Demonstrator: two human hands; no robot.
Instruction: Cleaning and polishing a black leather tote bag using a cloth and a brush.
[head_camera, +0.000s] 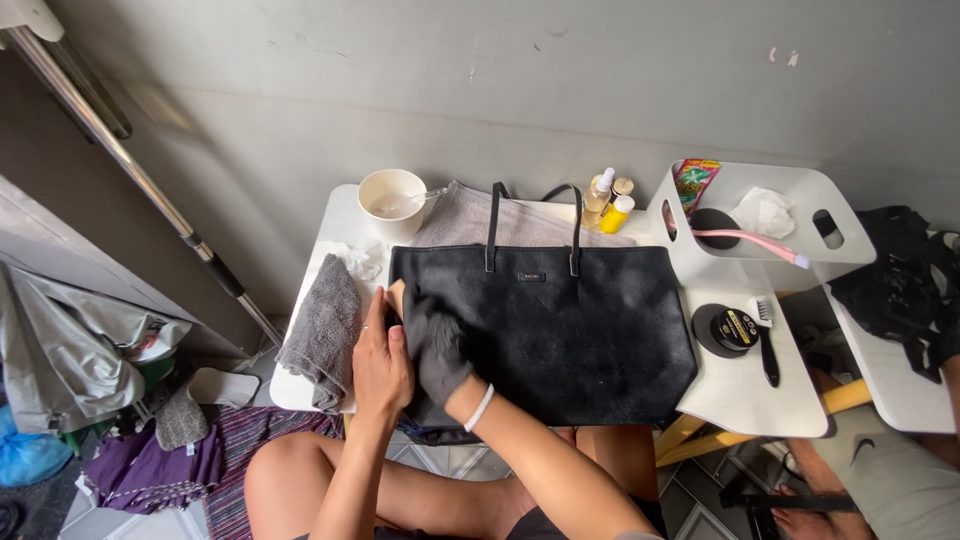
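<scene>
A small white table (745, 395) fills the middle of the frame, and a black tote bag (560, 335) lies flat across its centre on a grey towel (470, 222). At its left edge sit a folded grey cloth (322, 330) and, further up, a white bowl (392, 200). Small bottles (607, 203) stand at the upper middle, a white tray (800, 205) sits upper right, and a round tin (728, 329) and black brush (767, 345) lie right of the bag.

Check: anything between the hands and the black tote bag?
Partly. The left hand rests bare on the black tote bag's left edge. A dark cloth covers the right hand and lies between it and the bag.
</scene>
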